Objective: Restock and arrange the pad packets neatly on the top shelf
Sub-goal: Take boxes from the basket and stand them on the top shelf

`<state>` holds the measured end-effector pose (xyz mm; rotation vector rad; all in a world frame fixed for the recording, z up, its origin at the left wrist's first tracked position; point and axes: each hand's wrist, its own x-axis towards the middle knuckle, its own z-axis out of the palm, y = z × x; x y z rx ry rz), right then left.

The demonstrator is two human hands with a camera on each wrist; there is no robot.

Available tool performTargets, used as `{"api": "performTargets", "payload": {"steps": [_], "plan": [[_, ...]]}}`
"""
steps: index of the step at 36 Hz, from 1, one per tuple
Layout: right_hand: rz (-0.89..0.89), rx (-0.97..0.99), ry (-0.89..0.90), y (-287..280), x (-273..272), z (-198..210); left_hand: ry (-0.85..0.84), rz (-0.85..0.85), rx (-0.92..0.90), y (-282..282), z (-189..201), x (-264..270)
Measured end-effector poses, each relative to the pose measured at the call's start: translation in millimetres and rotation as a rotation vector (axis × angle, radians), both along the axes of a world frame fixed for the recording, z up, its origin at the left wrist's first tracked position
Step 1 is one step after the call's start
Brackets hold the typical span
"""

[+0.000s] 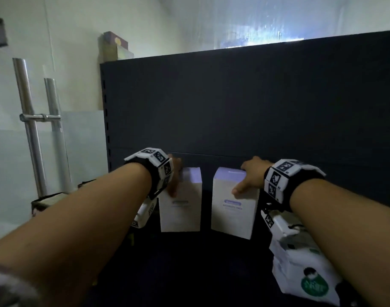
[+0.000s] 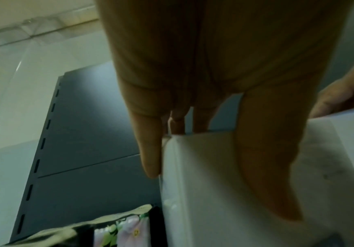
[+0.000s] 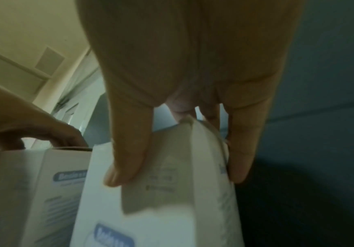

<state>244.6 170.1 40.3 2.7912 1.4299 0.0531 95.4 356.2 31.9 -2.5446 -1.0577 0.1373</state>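
Observation:
Two white pad packets with pale purple tops stand upright side by side on the dark shelf (image 1: pixel 189 262), a narrow gap between them. My left hand (image 1: pixel 175 173) grips the top of the left packet (image 1: pixel 180 209), thumb on its front face and fingers over the back edge. In the left wrist view the left packet (image 2: pixel 214 192) sits under the thumb (image 2: pixel 264 167). My right hand (image 1: pixel 250 176) grips the top of the right packet (image 1: pixel 234 209) the same way. The right wrist view shows the right packet (image 3: pixel 172 192) pinched between thumb and fingers, the left packet (image 3: pixel 34 192) beside it.
The shelf's dark back panel (image 1: pixel 245 103) rises behind the packets. A white packet with a green round label (image 1: pixel 309 275) lies at the shelf's right, under my right forearm. Metal poles (image 1: pixel 32 129) stand to the left. Floral-print packs (image 2: pixel 127 232) sit low on the left.

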Motion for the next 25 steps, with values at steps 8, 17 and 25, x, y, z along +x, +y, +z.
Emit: {"api": "performTargets", "payload": {"steps": [8,17,25], "plan": [[-0.001,-0.025,0.016,29,19,-18,0.098,0.017,0.065,31,-23,31],[0.037,-0.130,-0.088,46,27,-25,0.166,-0.028,0.068,42,-21,47],[0.010,-0.250,-0.156,57,27,-22,0.098,-0.127,-0.054,42,-24,48]]}}
